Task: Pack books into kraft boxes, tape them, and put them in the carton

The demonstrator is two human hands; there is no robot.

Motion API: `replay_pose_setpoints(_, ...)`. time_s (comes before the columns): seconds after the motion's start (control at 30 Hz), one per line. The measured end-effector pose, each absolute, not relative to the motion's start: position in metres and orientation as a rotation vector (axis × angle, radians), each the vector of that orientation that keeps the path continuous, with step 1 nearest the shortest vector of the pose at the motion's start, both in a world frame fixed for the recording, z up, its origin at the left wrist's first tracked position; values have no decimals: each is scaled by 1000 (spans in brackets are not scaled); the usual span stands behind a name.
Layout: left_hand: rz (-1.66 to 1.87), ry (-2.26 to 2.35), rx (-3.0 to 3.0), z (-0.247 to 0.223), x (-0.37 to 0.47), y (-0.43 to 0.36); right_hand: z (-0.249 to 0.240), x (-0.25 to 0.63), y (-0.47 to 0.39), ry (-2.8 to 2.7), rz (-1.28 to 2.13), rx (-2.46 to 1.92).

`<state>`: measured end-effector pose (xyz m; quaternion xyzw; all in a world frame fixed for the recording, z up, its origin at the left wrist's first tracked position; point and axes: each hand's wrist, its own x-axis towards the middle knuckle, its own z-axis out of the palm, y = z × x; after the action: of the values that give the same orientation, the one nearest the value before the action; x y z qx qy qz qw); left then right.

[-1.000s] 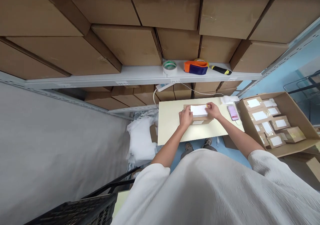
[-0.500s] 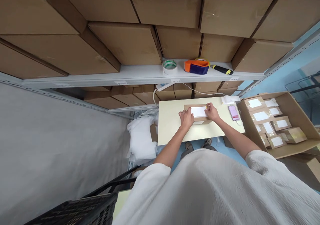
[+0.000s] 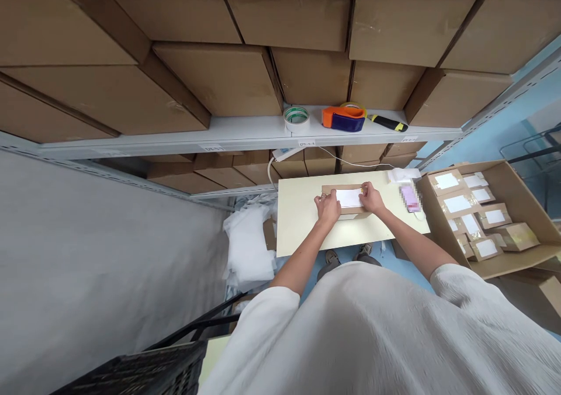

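A small cardboard box (image 3: 354,210) lies on the pale yellow tabletop (image 3: 298,219), with a white label (image 3: 349,198) over its upper face. My left hand (image 3: 328,207) is closed at the label's left end, fingers bent and thumb on the paper. At the opposite end my right hand (image 3: 371,198) pinches the label's right edge, beside a small yellow spot. Both hands also rest against the box. Whether the label is fully stuck down I cannot tell.
A phone (image 3: 410,198) and a white packet (image 3: 403,175) lie on the table's right. Beyond stands a large carton (image 3: 521,208) of labelled boxes. The shelf holds a tape roll (image 3: 297,119), an orange-and-blue tape dispenser (image 3: 344,118) and a utility knife (image 3: 388,122). White padding (image 3: 249,243) sits left.
Very little differs. Both hands keep their hold at the label's ends, with my left hand shifted very slightly to the right. The camera view has tilted a touch.
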<state>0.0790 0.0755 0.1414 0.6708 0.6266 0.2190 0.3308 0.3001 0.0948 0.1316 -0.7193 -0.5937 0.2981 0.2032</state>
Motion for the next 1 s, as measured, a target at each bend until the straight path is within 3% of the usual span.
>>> replay_pose_setpoints(0.7, 415, 1687, 1943, 147, 79, 74, 122, 298, 87, -1862, 621, -2028)
replay_pose_setpoints(0.87, 535, 1429, 2094, 139, 69, 70, 125, 290, 70, -2103, 355, -1880)
replay_pose_setpoints(1.0, 303, 1307, 2303, 126, 67, 67, 116, 282, 54, -2366, 353, -1723)
